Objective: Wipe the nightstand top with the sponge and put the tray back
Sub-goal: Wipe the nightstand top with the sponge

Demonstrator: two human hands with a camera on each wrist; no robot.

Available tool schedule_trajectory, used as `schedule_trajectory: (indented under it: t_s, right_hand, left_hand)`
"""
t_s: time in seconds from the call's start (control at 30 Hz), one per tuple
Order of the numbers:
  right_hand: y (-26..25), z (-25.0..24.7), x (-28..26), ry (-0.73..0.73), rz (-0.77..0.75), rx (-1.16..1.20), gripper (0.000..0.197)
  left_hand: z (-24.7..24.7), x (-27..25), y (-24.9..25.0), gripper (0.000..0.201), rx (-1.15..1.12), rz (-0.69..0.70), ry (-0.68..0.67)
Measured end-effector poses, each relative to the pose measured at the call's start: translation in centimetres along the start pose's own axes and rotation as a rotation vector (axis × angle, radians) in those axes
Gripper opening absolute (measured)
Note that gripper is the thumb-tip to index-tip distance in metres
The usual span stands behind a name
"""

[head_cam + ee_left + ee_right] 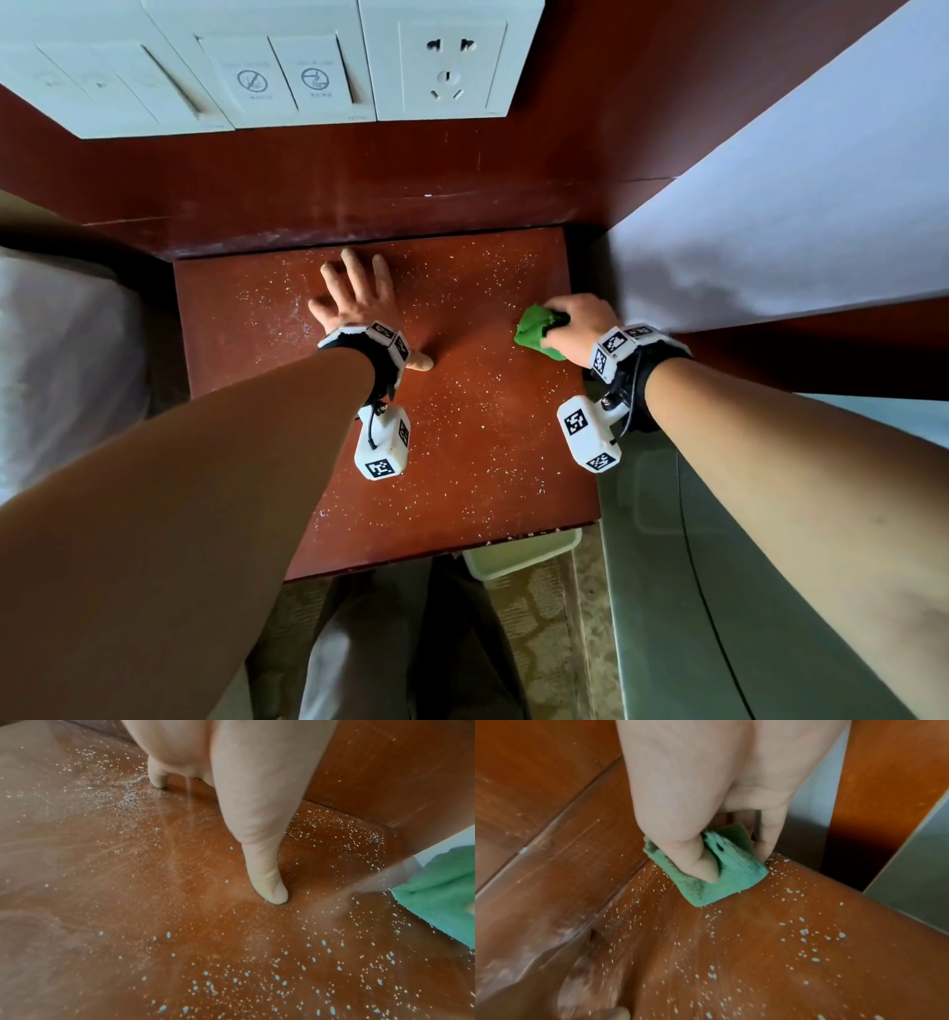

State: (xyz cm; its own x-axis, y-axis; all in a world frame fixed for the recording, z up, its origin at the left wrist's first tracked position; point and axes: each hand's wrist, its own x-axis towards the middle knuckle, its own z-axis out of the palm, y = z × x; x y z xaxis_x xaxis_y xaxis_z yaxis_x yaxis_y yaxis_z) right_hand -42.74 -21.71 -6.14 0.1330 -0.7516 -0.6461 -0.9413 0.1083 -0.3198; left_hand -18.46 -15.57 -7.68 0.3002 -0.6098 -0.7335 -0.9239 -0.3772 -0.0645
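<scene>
Crumbs (pixel 477 411) speckle the nightstand top (pixel 287 329); the left hand (pixel 354 298) lies flat with fingers spread, likely bracing, while the right hand (pixel 577 324) grips the green sponge (pixel 534 331) at the right edge, and a pale tray (pixel 518 557) waits below.

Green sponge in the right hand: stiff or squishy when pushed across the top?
Likely squishy: the sponge buckles into folds under the right hand. Probably light, held by fingertips alone. It may drag rather than glide over the gritty nightstand top.

A hotel-style bedroom is indicated by a reddish wooden nightstand (pixel 462 452) set between white bedding (pixel 61 360), beneath a wall panel of switches (pixel 287 77) marked with do-not-disturb symbols and a socket (pixel 447 67).
</scene>
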Motion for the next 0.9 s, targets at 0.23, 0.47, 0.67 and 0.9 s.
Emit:
schedule_trajectory:
  t_s: [0.23, 0.47, 0.67, 0.9]
  right_hand:
    - [-1.4, -2.2, 3.0, 0.485, 0.205, 0.324, 0.025]
    - [-3.1, -1.7, 6.0, 0.473, 0.262, 0.208, 0.034]
    - [-2.9, -0.4, 5.6, 0.533, 0.129, 0.130, 0.018]
    - [-2.9, 0.2, 5.3, 0.611, 0.034, 0.093, 0.021]
  left_hand:
    - [0.3, 0.3, -0.1, 0.159, 0.006, 0.009, 0.010]
    - [0.3, 0.3, 0.0, 0.158, 0.018, 0.009, 0.006]
    - [0.2, 0.3, 0.0, 0.159, 0.015, 0.004, 0.005]
    - [0.3, 0.4, -0.1, 0.160, 0.024, 0.001, 0.013]
